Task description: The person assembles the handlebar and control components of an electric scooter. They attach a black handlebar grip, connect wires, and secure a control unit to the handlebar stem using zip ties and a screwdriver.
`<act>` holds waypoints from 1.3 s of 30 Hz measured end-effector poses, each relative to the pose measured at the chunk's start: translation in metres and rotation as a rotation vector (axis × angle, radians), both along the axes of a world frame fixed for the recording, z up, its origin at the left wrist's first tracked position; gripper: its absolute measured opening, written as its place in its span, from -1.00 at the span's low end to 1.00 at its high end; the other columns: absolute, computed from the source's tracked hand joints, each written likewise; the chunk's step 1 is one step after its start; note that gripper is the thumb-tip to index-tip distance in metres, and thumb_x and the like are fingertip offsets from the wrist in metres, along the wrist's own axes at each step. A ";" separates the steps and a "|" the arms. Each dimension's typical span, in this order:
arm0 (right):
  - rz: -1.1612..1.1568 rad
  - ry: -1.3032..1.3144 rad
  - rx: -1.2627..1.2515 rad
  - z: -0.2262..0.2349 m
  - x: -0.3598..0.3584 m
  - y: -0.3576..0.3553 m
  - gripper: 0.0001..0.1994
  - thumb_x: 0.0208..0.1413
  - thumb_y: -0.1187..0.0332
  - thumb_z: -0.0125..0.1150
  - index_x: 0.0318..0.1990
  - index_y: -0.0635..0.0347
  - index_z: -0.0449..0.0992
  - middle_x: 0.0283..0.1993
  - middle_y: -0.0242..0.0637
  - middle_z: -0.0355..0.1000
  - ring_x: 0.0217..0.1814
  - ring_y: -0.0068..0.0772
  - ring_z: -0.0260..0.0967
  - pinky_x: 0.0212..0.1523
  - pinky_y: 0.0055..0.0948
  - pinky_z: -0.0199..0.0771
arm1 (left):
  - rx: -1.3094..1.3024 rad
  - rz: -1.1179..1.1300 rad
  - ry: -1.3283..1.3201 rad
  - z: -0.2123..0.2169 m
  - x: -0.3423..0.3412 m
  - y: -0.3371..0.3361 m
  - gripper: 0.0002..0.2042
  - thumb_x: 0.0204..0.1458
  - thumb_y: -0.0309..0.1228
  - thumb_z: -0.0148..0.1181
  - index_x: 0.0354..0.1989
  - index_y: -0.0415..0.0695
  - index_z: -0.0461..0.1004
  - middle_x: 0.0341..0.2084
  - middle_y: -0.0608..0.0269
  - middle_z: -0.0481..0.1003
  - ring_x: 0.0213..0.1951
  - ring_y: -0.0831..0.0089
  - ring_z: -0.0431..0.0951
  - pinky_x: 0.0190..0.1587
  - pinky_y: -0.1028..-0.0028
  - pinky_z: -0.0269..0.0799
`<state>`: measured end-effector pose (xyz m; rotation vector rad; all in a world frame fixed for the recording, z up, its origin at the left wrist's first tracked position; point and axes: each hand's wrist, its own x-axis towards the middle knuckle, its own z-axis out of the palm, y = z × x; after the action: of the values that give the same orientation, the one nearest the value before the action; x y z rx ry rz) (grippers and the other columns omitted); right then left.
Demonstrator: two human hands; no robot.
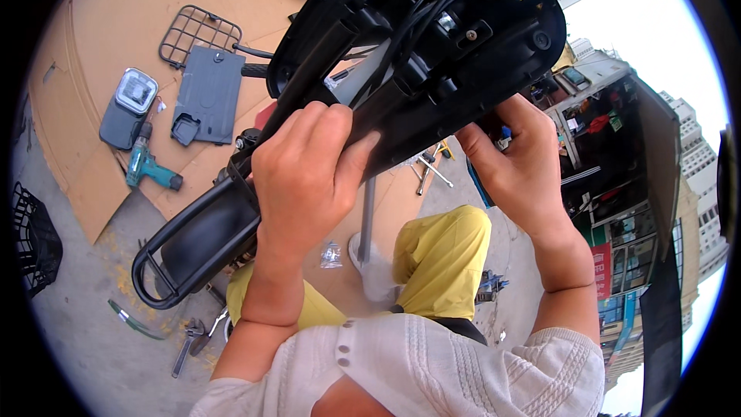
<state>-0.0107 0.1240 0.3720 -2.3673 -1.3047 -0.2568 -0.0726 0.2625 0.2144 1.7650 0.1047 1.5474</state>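
Observation:
A black plastic body cover of what looks like an electric bike or scooter stands tilted before me, its inner side showing screws and a bundle of black cables. Coloured wires come out at its top. My left hand is closed, fingers curled over a black frame tube beside the cover, thumb stretched along it. At the cover's lower right edge is my right hand, thumb and fingers bent round the rim; the fingertips are partly hidden behind it. Below my left hand run a black rear rack and a dark mudguard.
On cardboard at the left lie a wire basket, a dark flat panel, a headlight and a teal drill. A wrench is on the ground. A small clear bag lies near my foot; a black crate stands far left.

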 end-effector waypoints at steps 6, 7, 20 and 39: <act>-0.067 0.352 0.027 0.004 0.007 -0.005 -0.78 0.07 0.42 0.21 -0.19 0.40 0.54 -0.42 -0.31 0.51 -0.45 -0.63 0.36 -0.40 -0.57 0.37 | -0.012 -0.029 0.001 -0.003 -0.001 0.001 -0.80 -0.12 -0.50 0.32 -0.37 -0.21 0.40 -0.56 0.14 0.33 -0.52 0.13 0.39 -0.52 0.30 0.29; -0.069 0.399 0.031 0.005 0.006 -0.004 -0.77 0.09 0.40 0.19 -0.18 0.40 0.54 -0.40 -0.30 0.52 -0.45 -0.62 0.37 -0.39 -0.57 0.39 | -0.013 -0.034 0.006 -0.002 -0.001 0.001 -0.80 -0.11 -0.50 0.31 -0.37 -0.21 0.40 -0.56 0.14 0.34 -0.52 0.13 0.39 -0.52 0.30 0.29; -0.005 0.446 -0.065 0.005 0.010 -0.010 -0.70 0.27 0.27 0.03 -0.11 0.38 0.50 -0.41 -0.39 0.43 -0.36 -0.66 0.31 -0.30 -0.58 0.36 | -0.017 0.012 0.029 0.000 -0.002 -0.001 -0.81 -0.07 -0.45 0.30 -0.37 -0.22 0.40 -0.55 0.12 0.35 -0.51 0.12 0.41 -0.50 0.30 0.31; -0.040 0.612 -0.036 0.016 0.011 -0.009 -0.76 0.16 0.38 0.15 -0.14 0.42 0.51 -0.33 -0.28 0.50 -0.32 -0.58 0.39 -0.28 -0.57 0.40 | -0.022 0.012 0.034 0.000 -0.004 -0.001 -0.81 -0.10 -0.46 0.32 -0.40 -0.20 0.40 -0.56 0.15 0.34 -0.51 0.15 0.42 -0.51 0.31 0.30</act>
<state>0.0002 0.1153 0.3883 -2.2350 -0.9669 0.4522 -0.0763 0.2610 0.2145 1.7774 0.1489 1.5196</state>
